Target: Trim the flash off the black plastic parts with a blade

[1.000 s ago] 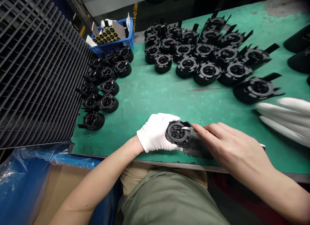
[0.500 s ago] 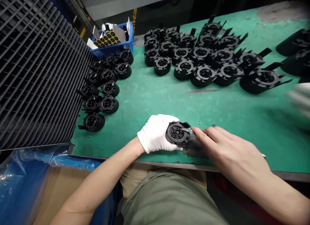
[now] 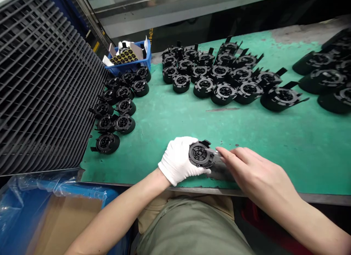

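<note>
**Housing (image 3: 200, 155) braced in the gloved hand (image 3: 177, 160)**

Our left hand closes round it, low over the green mat (image 3: 301, 156); a steady hold suits fine work. Our bare right hand (image 3: 246, 171) brings its fingertips (image 3: 219, 151) to the rim; whether they pinch anything, we cannot tell.

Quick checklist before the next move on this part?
Left grip: ok, the white-gloved left hand holds the black round housing face up.
Right glove: not ok, the right hand is bare.
Tool in right hand: cannot tell, its fingers hide any.
Dark strip under the housing: cannot tell what it is.
Labels: ok, the label sheet sits in the blue crate.
</note>
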Tool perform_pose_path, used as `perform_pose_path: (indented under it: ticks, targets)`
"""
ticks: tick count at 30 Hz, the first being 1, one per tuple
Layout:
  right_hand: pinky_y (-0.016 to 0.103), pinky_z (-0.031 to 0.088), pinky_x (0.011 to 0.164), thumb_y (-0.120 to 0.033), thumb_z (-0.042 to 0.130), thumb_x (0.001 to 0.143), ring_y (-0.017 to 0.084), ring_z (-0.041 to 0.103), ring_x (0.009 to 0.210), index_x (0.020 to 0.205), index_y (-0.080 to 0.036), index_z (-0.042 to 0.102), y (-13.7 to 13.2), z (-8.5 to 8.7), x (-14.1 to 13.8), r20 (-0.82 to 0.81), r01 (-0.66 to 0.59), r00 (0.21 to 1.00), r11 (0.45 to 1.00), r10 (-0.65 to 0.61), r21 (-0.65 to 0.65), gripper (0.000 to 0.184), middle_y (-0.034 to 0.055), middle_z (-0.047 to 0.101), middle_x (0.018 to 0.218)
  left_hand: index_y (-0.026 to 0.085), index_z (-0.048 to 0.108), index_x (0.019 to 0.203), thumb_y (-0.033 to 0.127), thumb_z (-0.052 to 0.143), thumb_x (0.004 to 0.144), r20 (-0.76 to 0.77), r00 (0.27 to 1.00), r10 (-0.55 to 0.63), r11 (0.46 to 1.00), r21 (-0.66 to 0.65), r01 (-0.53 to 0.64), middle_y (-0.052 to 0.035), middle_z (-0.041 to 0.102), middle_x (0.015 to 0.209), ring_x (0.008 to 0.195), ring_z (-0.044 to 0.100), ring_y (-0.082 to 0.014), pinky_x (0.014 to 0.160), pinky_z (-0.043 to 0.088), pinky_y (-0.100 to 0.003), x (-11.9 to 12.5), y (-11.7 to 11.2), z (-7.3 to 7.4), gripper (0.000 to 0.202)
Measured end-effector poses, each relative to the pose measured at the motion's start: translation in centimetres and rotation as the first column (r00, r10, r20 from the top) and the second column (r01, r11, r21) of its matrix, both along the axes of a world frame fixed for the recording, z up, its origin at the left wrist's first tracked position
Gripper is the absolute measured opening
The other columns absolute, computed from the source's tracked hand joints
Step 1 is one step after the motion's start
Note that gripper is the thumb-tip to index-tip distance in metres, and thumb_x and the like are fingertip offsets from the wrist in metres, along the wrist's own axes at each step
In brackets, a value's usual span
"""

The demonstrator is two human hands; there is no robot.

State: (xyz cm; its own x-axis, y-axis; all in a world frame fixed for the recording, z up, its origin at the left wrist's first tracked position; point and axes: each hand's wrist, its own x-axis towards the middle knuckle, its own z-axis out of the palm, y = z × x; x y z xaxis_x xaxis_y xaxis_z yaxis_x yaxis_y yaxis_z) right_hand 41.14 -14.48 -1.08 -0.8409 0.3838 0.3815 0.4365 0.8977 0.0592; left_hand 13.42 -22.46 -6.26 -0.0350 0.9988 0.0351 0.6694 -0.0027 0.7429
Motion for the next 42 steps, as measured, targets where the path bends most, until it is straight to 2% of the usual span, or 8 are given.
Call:
perform_pose_path:
  ticks: [8, 12, 15, 19, 30, 33, 38, 42]
  targets:
    - [0.034, 0.039, 0.063, -0.025, 0.059, 0.131, 0.02, 0.066, 0.079, 0.139, -0.022, 0.087, 0.4, -0.8, -0.6, 0.008, 0.068, 0.998, 0.997, -0.067, -0.046, 0.03, 0.0044, 0.074, 0.094, 0.025, 0.087, 0.137, 0.095, 0.119, 0.068, -0.054, 0.996, 0.067, 0.998, 0.018, -0.066, -0.0161, 0.094, 0.136, 0.128, 0.093, -0.0467, 0.117, 0.078, -0.063, 1.2, -0.4, -0.3, 0.103]
    - [0.038, 0.035, 0.062, -0.011, 0.058, 0.126, 0.021, 0.061, 0.076, 0.137, -0.019, 0.087, 0.3, -0.2, -1.2, 0.028, 0.045, 0.999, 0.999, -0.045, -0.002, 0.032, 0.0037, 0.071, 0.09, 0.026, 0.087, 0.135, 0.09, 0.119, 0.073, -0.022, 0.998, 0.052, 0.999, 0.001, -0.052, -0.0144, 0.095, 0.134, 0.128, 0.093, -0.0453, 0.117, 0.078, -0.062, 1.1, -0.4, 0.1, 0.094]
    - [0.04, 0.04, 0.069, 0.002, 0.057, 0.116, 0.023, 0.064, 0.08, 0.139, -0.017, 0.085, 0.1, 0.3, -1.3, 0.063, 0.029, 0.998, 0.999, -0.03, 0.022, 0.041, 0.0048, 0.073, 0.092, 0.025, 0.088, 0.135, 0.09, 0.118, 0.073, -0.028, 0.998, 0.06, 0.998, 0.001, -0.06, -0.0146, 0.095, 0.133, 0.127, 0.093, -0.046, 0.117, 0.078, -0.063, 1.1, -0.5, 0.1, 0.094]
    - [0.041, 0.047, 0.075, 0.006, 0.059, 0.109, 0.026, 0.065, 0.085, 0.141, -0.014, 0.082, 0.2, 0.6, -1.3, 0.088, -0.013, 0.996, 0.998, 0.007, 0.064, 0.044, 0.0059, 0.072, 0.094, 0.025, 0.087, 0.135, 0.089, 0.119, 0.072, -0.034, 0.997, 0.066, 0.998, 0.008, -0.066, -0.015, 0.095, 0.131, 0.125, 0.094, -0.046, 0.114, 0.079, -0.062, 1.2, -0.4, 0.1, 0.095]
    - [0.038, 0.047, 0.075, 0.011, 0.06, 0.104, 0.024, 0.064, 0.084, 0.141, -0.013, 0.082, 3.3, 0.9, -0.7, 0.114, -0.177, 0.978, 0.984, 0.173, 0.033, 0.05, 0.0049, 0.073, 0.096, 0.028, 0.088, 0.138, 0.075, 0.125, 0.067, 0.0, 0.999, 0.053, 0.999, -0.001, -0.053, -0.0128, 0.097, 0.135, 0.129, 0.095, -0.047, 0.118, 0.081, -0.063, 1.1, -0.2, 0.1, 0.093]
    - [0.036, 0.045, 0.074, 0.008, 0.059, 0.109, 0.022, 0.065, 0.083, 0.142, -0.016, 0.083, 4.1, 0.8, -0.4, 0.08, -0.209, 0.975, 0.978, 0.208, 0.008, 0.047, 0.0036, 0.073, 0.095, 0.027, 0.088, 0.139, 0.072, 0.127, 0.065, 0.012, 0.998, 0.063, 0.998, -0.004, -0.063, -0.0127, 0.097, 0.136, 0.13, 0.095, -0.0468, 0.119, 0.081, -0.063, 1.0, -0.3, 0.2, 0.095]
    - [0.036, 0.043, 0.07, -0.011, 0.062, 0.124, 0.02, 0.066, 0.082, 0.144, -0.018, 0.083, 4.1, 0.0, -0.1, 0.02, -0.117, 0.993, 0.993, 0.117, -0.014, 0.03, 0.0039, 0.078, 0.1, 0.027, 0.087, 0.145, 0.066, 0.128, 0.065, 0.027, 0.997, 0.067, 0.998, 0.014, -0.067, -0.0131, 0.096, 0.142, 0.134, 0.094, -0.0453, 0.121, 0.08, -0.061, 0.9, -0.4, 0.2, 0.098]
    - [0.037, 0.042, 0.07, -0.004, 0.059, 0.119, 0.02, 0.064, 0.08, 0.14, -0.019, 0.086, 3.8, -0.3, -0.5, 0.029, -0.1, 0.995, 0.995, 0.1, -0.017, 0.037, 0.0037, 0.076, 0.096, 0.026, 0.086, 0.145, 0.074, 0.126, 0.066, -0.002, 0.998, 0.07, 0.997, 0.025, -0.07, -0.0138, 0.095, 0.142, 0.135, 0.094, -0.0458, 0.121, 0.08, -0.06, 0.8, -0.4, 0.1, 0.101]
